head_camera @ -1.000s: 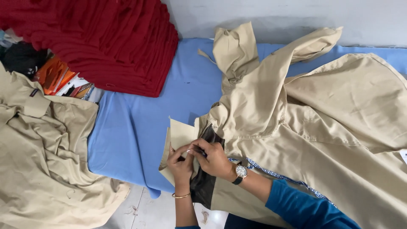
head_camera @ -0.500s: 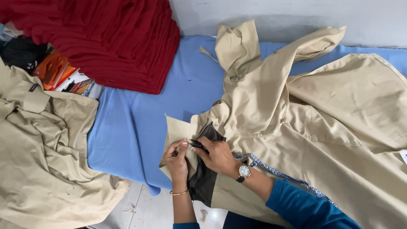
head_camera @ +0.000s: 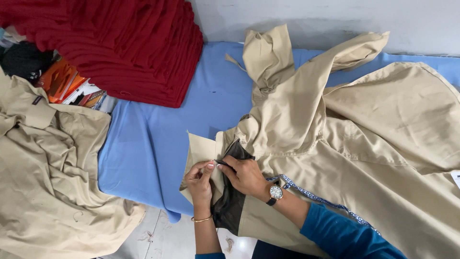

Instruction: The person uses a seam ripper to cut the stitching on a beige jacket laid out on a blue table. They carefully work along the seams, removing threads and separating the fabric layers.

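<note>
A beige garment (head_camera: 345, 139) lies spread over a blue cloth-covered table (head_camera: 143, 144). Its near corner is turned back and shows a dark lining (head_camera: 230, 201). My left hand (head_camera: 200, 180), with a thin bangle at the wrist, pinches the beige edge beside that lining. My right hand (head_camera: 245, 175), wearing a wristwatch and a blue sleeve, presses a small dark tool (head_camera: 223, 163) against the seam, right beside the left fingers. What kind of tool it is cannot be made out.
A stack of dark red cloth (head_camera: 120, 43) sits at the back left. A second heap of beige garments (head_camera: 52, 177) hangs over the left side. Orange and mixed items (head_camera: 67, 84) lie behind it. A blue patterned tape (head_camera: 311, 194) runs along the garment. A pale wall (head_camera: 311, 19) is behind.
Both hands have stayed together at the garment's corner, with small finger movements along the seam. The camera view shifted slightly.
</note>
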